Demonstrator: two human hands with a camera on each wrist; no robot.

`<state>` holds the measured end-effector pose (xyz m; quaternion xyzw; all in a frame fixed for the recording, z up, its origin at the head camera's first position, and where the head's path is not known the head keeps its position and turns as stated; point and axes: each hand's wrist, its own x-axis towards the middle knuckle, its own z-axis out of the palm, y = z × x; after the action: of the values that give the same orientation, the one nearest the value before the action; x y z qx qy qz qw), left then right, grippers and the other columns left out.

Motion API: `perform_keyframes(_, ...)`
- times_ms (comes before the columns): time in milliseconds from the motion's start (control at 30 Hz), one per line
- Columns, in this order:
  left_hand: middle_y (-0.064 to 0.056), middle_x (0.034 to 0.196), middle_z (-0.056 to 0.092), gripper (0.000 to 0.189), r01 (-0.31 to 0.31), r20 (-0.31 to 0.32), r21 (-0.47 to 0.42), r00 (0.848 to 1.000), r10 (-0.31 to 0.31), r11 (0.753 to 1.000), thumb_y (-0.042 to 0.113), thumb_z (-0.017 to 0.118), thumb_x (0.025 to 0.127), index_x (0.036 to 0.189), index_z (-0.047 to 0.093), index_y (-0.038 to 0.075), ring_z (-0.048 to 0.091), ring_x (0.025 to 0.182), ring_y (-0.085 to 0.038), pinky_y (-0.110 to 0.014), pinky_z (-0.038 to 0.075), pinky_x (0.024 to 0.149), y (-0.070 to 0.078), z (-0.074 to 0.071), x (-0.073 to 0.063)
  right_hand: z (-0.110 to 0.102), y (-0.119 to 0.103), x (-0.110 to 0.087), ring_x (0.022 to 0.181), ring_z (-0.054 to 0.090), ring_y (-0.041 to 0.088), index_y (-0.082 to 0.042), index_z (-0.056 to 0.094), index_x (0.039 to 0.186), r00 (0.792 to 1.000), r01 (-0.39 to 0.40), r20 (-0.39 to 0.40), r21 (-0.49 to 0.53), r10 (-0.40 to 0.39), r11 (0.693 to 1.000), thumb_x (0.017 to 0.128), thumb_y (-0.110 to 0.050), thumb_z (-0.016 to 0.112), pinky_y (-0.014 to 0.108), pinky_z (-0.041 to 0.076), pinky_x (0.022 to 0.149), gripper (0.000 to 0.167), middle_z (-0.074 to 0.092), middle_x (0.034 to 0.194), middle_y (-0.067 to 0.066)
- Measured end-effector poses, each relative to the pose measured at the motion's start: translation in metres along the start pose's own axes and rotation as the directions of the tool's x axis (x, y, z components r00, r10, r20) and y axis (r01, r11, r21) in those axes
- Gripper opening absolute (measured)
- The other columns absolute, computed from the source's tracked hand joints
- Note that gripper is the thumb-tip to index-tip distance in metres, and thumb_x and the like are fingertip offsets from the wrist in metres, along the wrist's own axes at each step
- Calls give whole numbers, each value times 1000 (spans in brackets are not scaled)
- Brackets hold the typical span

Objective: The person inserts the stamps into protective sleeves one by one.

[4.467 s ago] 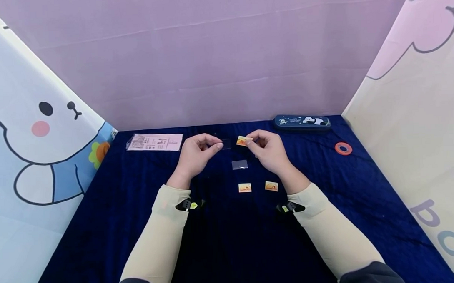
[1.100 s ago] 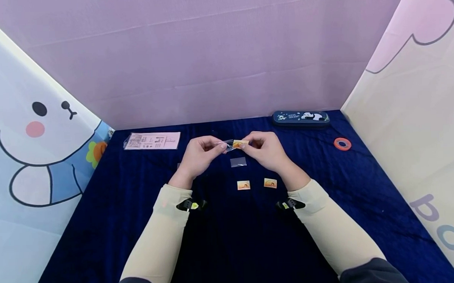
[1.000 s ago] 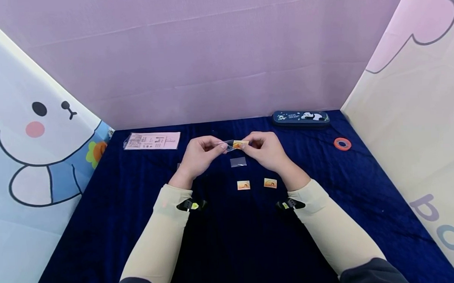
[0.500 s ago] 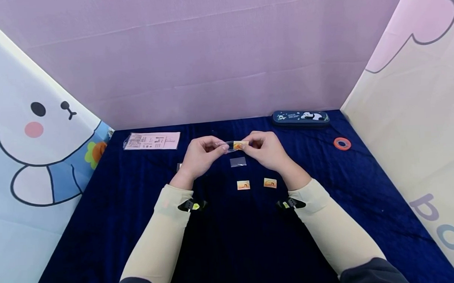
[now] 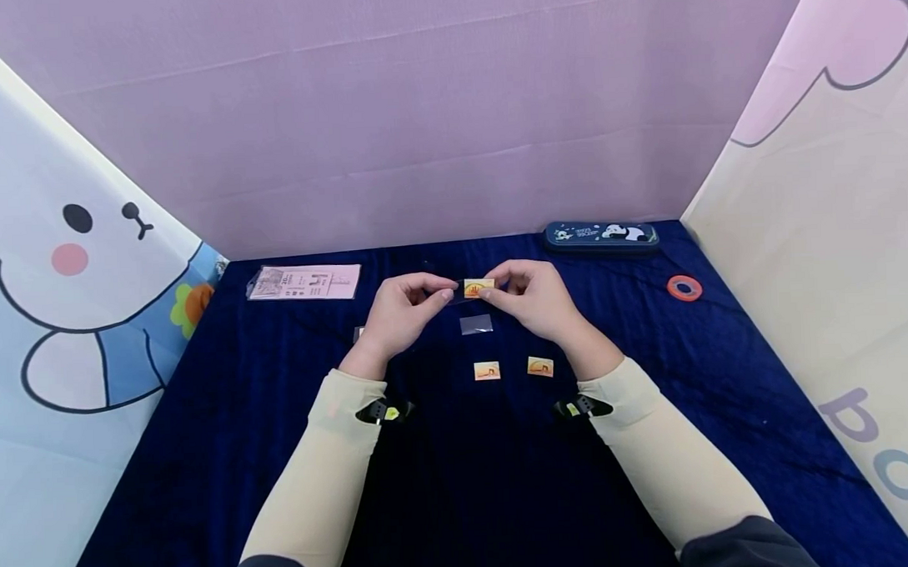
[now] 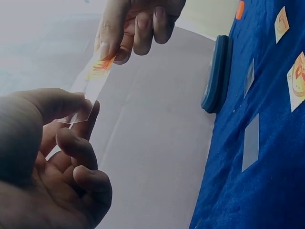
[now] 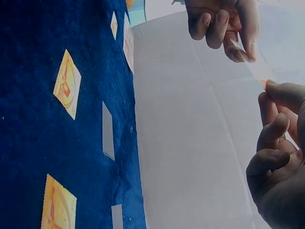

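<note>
Left hand pinching a clear sleeve, right hand pinching a yellow stamp, this stamp between both hands, above the blue bench, two similar stamps lying on it

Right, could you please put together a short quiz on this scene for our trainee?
1. Which hand pinches the yellow stamp?
2. True or false: the red-orange ring lies closer to the panda-printed case than to the pink papers.
3. Fill the gap: the left hand pinches a piece of clear ____.

Key:
1. The right hand.
2. True.
3. Plastic.
</note>
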<state>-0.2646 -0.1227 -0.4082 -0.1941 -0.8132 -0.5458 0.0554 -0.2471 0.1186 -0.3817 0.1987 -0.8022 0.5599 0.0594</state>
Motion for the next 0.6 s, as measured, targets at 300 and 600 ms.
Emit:
perform_keyframes(300,1,89,77,11,6,-47,-36,999,-8,999,17,81,95,105,81,13,46,56,-15,-24,35,50,-2,0,2,-2,-1,1,45,43,9,1,77,101,1000,-29,10,13,29,1000,93,-6,81,23,37,42,11,62,73,20)
perform_keyframes(600,2,85,75,8,18,-66,-12,998,-19,1000,22,82,94,98,82,14,46,58,-17,-26,35,51,-2,1,2,-2,0,1,45,44,9,-1,77,99,999,-33,8,7,33,999,93,-6,81,22,37,42,9,67,79,21)
